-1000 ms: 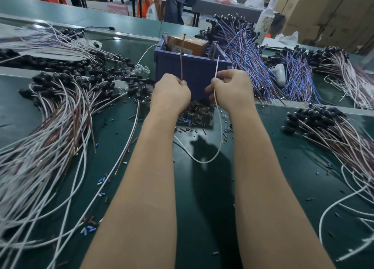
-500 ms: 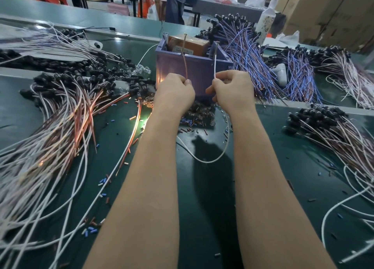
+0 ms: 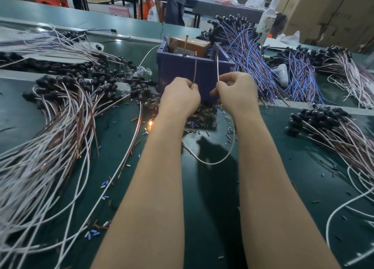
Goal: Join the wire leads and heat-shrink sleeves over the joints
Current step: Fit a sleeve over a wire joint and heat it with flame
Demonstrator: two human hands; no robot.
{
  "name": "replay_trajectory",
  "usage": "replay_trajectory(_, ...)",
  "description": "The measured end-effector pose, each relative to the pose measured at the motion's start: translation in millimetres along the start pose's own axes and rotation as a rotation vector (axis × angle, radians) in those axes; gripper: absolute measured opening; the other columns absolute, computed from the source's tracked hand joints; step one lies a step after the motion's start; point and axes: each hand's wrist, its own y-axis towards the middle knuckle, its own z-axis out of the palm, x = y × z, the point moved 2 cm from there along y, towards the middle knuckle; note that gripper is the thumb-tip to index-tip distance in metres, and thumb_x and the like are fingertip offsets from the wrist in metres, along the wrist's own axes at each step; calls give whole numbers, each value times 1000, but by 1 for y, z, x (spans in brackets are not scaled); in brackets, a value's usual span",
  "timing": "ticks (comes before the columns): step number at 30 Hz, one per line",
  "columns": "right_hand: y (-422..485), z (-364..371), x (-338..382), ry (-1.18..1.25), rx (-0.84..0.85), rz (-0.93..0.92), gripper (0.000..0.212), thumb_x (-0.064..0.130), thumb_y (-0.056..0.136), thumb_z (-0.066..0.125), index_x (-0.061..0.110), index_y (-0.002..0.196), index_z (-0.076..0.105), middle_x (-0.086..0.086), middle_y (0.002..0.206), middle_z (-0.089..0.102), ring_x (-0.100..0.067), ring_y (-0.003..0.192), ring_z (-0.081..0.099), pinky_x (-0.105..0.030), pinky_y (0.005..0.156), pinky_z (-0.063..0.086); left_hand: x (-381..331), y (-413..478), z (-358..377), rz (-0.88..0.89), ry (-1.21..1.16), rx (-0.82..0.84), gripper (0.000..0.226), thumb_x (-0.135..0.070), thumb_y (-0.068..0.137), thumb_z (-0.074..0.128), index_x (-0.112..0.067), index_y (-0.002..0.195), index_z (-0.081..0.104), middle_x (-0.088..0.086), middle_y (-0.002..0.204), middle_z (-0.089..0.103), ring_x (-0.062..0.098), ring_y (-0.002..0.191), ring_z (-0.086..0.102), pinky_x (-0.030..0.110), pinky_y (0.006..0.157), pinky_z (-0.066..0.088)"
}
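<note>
— Green worktop [image 3: 283,167], wire bundles [image 3: 60,117] all round, cartons [image 3: 323,9] behind. Hands?
— Left hand [image 3: 179,99] pinches brown lead [image 3: 194,70], right hand [image 3: 236,94] pinches white lead [image 3: 218,70]; fingers curled, leads upright before blue bin [image 3: 176,70].

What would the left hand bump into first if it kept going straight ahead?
Most likely the front wall of the blue bin, which stands just beyond the left hand pinching a brown wire. How much gap lies between them is hard to tell from this one view.
</note>
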Motion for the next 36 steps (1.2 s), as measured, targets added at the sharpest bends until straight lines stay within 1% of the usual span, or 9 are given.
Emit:
replay_trajectory(7,0,1,-3,11,21,62,14,6,87,49,13,95,58,6,62,64,-12,68,60,-36,84,53,1,-1,15,-45,36,101,29,-25,98,41,-14,108,66,15,106,67,32,103,60,39,93,48)
replay_trajectory(13,2,-2,-2,-73,-53,87,19,16,84,50,8,94,63,-8,87,69,-24,89,64,-27,73,45,1,2,15,-89,-12,-91,35,-27,99,36,-5,109,61,15,109,64,34,101,58,35,82,44)
replay_trajectory(15,2,-2,0,-65,-70,84,20,16,85,49,6,94,64,-10,89,69,-25,89,63,-27,72,44,0,1,18,-98,-21,-139,35,-26,99,34,-4,107,59,15,107,64,36,100,58,35,77,41)
replay_trajectory(19,0,-4,0,-34,-134,61,9,16,88,49,12,92,56,-2,84,63,-22,85,58,-26,71,40,-1,-3,21,-95,-55,-202,33,-25,99,34,-4,104,59,15,106,64,36,98,58,36,80,43)
replay_trajectory(23,1,-8,-1,-37,-201,40,7,17,90,50,14,91,55,7,77,50,-15,82,49,-17,62,28,-2,-1,18,-70,-70,-244,31,-24,99,34,-4,100,58,15,103,64,35,95,58,34,74,40)
replay_trajectory(25,0,-5,1,-21,-181,40,9,15,90,48,13,94,56,2,84,59,-18,84,55,-20,68,36,-1,0,18,-70,-78,-218,31,-24,99,34,-5,100,58,15,103,65,35,95,58,34,75,40)
replay_trajectory(28,-2,1,1,6,-123,45,10,10,89,47,15,94,53,-10,94,68,-26,91,64,-37,86,49,0,1,21,-82,-82,-138,33,-25,99,35,-6,106,62,13,106,66,34,99,58,35,82,43)
replay_trajectory(30,-2,3,2,22,-98,41,12,9,89,46,14,96,54,-12,95,68,-29,90,65,-42,87,51,1,1,21,-79,-87,-107,33,-25,99,35,-8,108,62,12,106,66,33,100,59,37,87,46)
replay_trajectory(36,-3,4,2,49,-73,36,13,8,89,46,15,97,54,-11,96,68,-28,91,65,-42,87,51,2,1,22,-79,-98,-73,33,-25,99,36,-8,107,63,13,104,67,33,99,60,39,88,49)
